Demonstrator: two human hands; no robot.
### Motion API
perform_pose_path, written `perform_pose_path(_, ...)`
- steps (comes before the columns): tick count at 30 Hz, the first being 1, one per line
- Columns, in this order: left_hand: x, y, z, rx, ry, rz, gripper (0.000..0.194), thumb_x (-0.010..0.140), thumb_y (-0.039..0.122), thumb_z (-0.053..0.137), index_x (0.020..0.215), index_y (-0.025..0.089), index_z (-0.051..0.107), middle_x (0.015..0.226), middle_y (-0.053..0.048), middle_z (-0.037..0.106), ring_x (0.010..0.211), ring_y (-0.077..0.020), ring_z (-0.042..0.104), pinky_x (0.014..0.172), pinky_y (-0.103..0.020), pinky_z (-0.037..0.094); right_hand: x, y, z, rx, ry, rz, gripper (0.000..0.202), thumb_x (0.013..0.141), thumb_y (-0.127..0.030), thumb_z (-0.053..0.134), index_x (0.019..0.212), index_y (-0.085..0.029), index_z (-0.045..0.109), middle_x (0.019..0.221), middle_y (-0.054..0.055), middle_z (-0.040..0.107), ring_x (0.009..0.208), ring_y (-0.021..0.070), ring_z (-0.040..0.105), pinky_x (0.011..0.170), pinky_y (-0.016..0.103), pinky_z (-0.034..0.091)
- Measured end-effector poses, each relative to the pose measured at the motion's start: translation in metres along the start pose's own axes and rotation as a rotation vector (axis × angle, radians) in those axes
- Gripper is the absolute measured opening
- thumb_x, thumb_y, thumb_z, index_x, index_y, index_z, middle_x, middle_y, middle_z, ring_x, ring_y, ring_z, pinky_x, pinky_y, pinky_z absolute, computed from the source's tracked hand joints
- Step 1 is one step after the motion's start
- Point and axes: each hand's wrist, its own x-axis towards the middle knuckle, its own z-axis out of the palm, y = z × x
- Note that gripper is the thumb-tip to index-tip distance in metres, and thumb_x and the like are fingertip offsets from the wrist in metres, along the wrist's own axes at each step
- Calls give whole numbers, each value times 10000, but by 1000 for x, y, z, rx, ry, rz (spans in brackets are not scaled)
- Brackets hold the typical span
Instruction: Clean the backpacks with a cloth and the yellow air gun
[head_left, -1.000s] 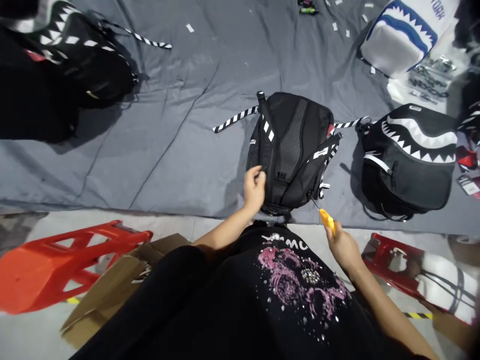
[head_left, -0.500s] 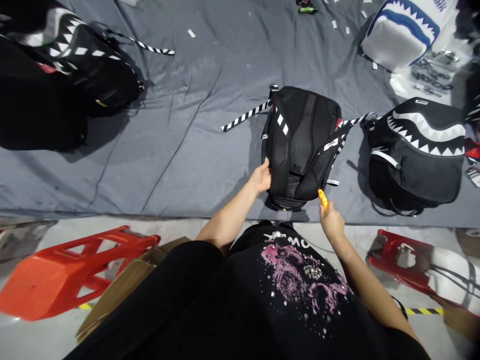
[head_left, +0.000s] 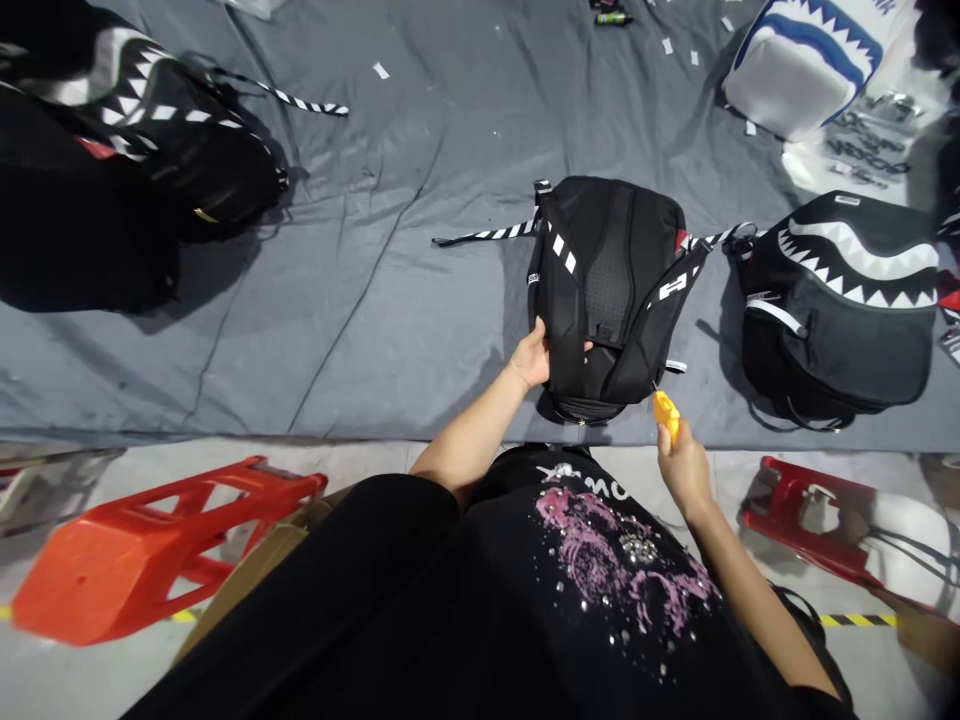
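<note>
A black backpack [head_left: 611, 270] lies on the grey cloth with its shoulder straps facing up. Black-and-white striped webbing [head_left: 487, 235] sticks out from its upper left. My left hand [head_left: 532, 358] grips the backpack's lower left side; fingertips show beside the left shoulder strap. In my right hand [head_left: 684, 462] is a yellow-handled tool [head_left: 665, 415], whose thin tip points at the bag's lower right corner. A small white tag [head_left: 676, 367] sticks out just above that corner.
On the right sits a shark-mouth backpack [head_left: 847, 300], with a white-and-blue one [head_left: 806, 70] behind. Black bags [head_left: 217, 160] lie at the left. Red stools [head_left: 112, 560] stand below the table's front edge [head_left: 375, 438].
My right hand and the yellow tool have shifted slightly right and down, baring the thin tip. Fingertips of my left hand now show beside the strap. The left striped webbing has swung flatter.
</note>
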Motion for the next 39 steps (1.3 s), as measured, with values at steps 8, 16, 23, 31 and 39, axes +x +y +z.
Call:
perform_pose_path(8,9,-3,4,16,17,-23,707,890,699,323,1216,131,591,1207,-156,663,1212,-313,579,1037,-516,447,-45,14,-5,120,-4,70,396,973,-469,291,1093,-175,526,676,73,593,569,227,561,520,296,288)
perform_pose_path(16,11,-5,3,5,-64,-54,680,896,674,358,1209,118,590,1180,-156,673,1217,-320,572,1053,-528,426,-107,-12,21,43,-194,22,368,992,-466,299,1127,-202,515,661,47,614,564,203,574,512,273,261)
perform_pose_path(23,-4,-5,15,356,59,-76,630,821,650,546,1145,111,585,1095,-158,683,1084,-270,639,1000,-448,466,-76,-28,37,-102,-337,119,324,1014,-417,315,1178,-191,478,779,59,675,717,211,663,535,272,274)
perform_pose_path(31,-58,-52,32,1884,313,807,610,837,298,616,1396,171,406,1467,-165,403,1395,-295,325,1148,-488,270,-79,-22,49,-66,-294,85,354,1015,-416,298,1189,-182,499,830,83,700,754,228,678,572,283,355)
perform_pose_path(39,-15,-98,46,2534,12,592,837,751,127,571,1515,136,228,1557,-209,248,1449,-358,208,1148,-599,145,-81,-9,36,79,-275,148,370,1010,-372,302,1243,-166,502,937,116,717,848,237,690,651,284,412)
